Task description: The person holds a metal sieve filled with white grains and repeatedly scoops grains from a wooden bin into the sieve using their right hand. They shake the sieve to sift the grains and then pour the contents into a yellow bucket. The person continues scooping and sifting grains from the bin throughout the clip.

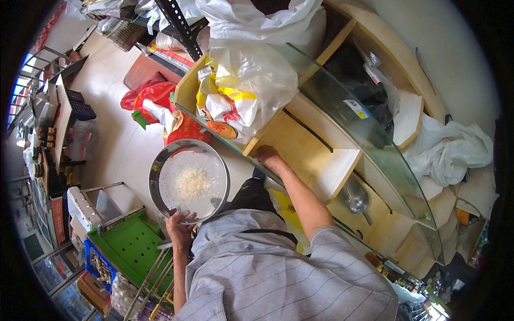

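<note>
My left hand [180,229] grips the near rim of a round metal sieve [154,192], holding it out beside my body. A small heap of pale, rice-like grains [192,182] lies on the mesh, with stray grains scattered around it. My right hand [270,157] reaches down into a wooden bin compartment [305,140], at its far left corner. Its fingers are blurred and partly hidden, so I cannot make out whether they hold anything. In the adjoining compartment rests a metal scoop [356,198].
A glass panel [349,104] runs along the wooden bins. Clear plastic and printed bags [231,106] fill the compartment beyond my right hand. Red bags [154,98] lie on the floor [108,136]. A green perforated crate [132,244] stands at lower left, near metal rods [154,267].
</note>
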Tool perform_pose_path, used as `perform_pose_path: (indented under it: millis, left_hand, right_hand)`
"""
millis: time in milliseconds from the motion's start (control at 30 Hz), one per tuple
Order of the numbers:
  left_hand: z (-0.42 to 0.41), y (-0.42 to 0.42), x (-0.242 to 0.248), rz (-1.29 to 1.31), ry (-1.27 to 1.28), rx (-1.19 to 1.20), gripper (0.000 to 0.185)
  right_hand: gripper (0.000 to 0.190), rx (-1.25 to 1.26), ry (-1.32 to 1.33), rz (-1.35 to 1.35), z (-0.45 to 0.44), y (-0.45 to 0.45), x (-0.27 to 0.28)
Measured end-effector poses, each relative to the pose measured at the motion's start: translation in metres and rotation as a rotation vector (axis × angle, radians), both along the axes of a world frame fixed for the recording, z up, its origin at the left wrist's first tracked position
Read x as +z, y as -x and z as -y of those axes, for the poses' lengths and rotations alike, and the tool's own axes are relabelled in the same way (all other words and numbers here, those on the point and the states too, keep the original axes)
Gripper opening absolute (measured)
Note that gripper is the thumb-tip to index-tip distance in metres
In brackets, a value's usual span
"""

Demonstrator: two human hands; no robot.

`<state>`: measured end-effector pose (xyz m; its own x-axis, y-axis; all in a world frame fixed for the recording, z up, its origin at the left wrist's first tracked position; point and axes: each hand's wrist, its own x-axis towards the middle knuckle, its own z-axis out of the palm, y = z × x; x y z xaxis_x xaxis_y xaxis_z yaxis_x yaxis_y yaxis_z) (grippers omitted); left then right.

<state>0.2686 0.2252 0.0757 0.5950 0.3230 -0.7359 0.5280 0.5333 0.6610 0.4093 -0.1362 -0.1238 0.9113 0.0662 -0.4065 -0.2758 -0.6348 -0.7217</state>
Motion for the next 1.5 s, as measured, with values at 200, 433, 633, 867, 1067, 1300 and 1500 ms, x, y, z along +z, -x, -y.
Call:
perform_pose_path:
  millis: [200, 433, 633, 867, 1067, 1300, 1500]
  left_hand:
    - [-0.002, 0.002, -0.004, 0.000, 0.002, 0.028, 0.038]
    - [-0.002, 0.002, -0.006, -0.011, 0.017, 0.050, 0.037]
    - [-0.008, 0.006, -0.019, -0.003, 0.024, 0.011, 0.033]
    - [-0.019, 0.004, -0.026, -0.015, 0.005, -0.069, 0.034]
    - [-0.023, -0.004, -0.025, -0.043, 0.009, -0.146, 0.039]
    - [-0.023, -0.006, -0.014, -0.031, 0.007, -0.195, 0.039]
    - [-0.036, -0.010, -0.028, -0.009, 0.055, -0.210, 0.040]
  right_hand:
    - [0.027, -0.115, 0.254, -0.016, 0.007, -0.021, 0.016]
    - [0.037, 0.118, 0.093, -0.180, -0.014, -0.012, 0.011]
    - [0.042, 0.244, 0.103, -0.079, -0.014, -0.015, -0.034]
    - [0.024, 0.039, -0.156, -0.451, -0.008, -0.027, -0.001]
    - [0.008, -0.333, -0.985, -0.511, 0.033, 0.009, 0.011]
    - [0.017, -0.424, -1.128, -0.265, 0.007, 0.023, 0.167]
    - [0.017, -0.075, -0.818, 0.045, -0.100, 0.025, 0.237]
